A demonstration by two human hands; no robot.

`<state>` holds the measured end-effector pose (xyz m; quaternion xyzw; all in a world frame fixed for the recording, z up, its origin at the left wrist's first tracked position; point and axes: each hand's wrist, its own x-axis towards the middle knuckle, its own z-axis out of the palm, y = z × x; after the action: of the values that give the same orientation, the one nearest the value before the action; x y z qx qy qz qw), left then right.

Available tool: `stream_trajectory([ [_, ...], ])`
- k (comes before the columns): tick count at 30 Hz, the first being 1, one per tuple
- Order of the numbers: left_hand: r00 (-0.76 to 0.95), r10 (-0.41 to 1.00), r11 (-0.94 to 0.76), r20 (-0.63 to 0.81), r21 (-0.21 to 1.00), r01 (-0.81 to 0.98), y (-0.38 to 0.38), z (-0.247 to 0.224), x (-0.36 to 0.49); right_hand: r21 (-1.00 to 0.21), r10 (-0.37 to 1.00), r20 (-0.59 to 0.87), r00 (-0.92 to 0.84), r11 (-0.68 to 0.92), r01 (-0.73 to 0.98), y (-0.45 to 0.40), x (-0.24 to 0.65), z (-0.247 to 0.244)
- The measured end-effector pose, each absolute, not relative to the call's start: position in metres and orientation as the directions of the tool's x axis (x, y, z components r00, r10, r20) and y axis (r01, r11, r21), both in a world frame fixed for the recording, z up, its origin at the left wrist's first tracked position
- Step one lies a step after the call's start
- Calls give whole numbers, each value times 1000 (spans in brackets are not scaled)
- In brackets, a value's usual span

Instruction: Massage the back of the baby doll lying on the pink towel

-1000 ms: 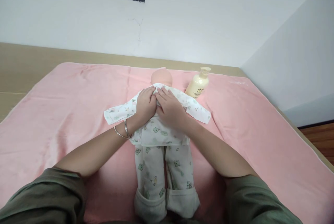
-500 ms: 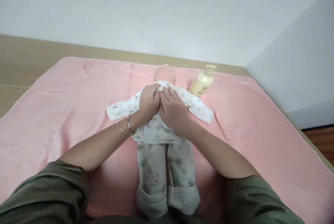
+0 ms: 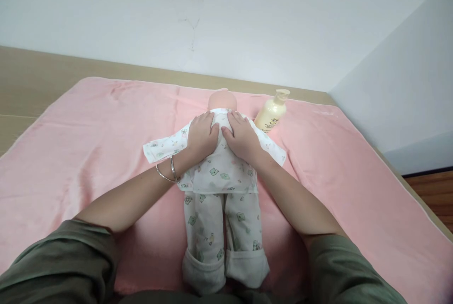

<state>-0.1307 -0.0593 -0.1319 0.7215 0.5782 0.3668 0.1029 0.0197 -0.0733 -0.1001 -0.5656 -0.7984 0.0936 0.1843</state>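
A baby doll (image 3: 222, 100) lies stretched out in front of me, its head away from me and its face not visible. It wears a white printed top (image 3: 226, 174) and matching trousers (image 3: 207, 226) with turned-up cuffs. My left hand (image 3: 202, 135) rests flat on the left side of the top's upper part, fingers pointing toward the head. On the right side, my right hand (image 3: 243, 138) lies flat in the same way. A narrow strip of printed cloth shows between my two thumbs. Neither hand grips anything.
A pale yellow pump bottle (image 3: 272, 114) leans at the doll's upper right, near its sleeve. Beneath everything spreads a pink blanket (image 3: 116, 167) on a wooden surface (image 3: 31, 77). A white wall (image 3: 262, 25) stands behind, with another wall at the right.
My right hand has moved right, away from my left hand, so a gap now shows between them. My left hand has barely moved. The doll and bottle stay put.
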Motion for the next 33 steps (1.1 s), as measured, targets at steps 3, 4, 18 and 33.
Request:
stream_trajectory([
  [3, 90, 920, -286, 381, 497, 819, -57, -130, -130, -305, 948, 221, -229, 291, 907, -88, 10, -100],
  [4, 96, 922, -281, 374, 479, 832, -57, -129, -130, -293, 945, 237, -227, 292, 910, -92, 9, -100],
  [18, 342, 854, -430, 392, 162, 888, -99, -99, -126, -312, 952, 166, -256, 297, 902, -58, 33, -91],
  [33, 289, 894, -395, 344, 297, 869, -82, -101, -127, -308, 954, 225, -198, 262, 915, -74, 22, -94],
])
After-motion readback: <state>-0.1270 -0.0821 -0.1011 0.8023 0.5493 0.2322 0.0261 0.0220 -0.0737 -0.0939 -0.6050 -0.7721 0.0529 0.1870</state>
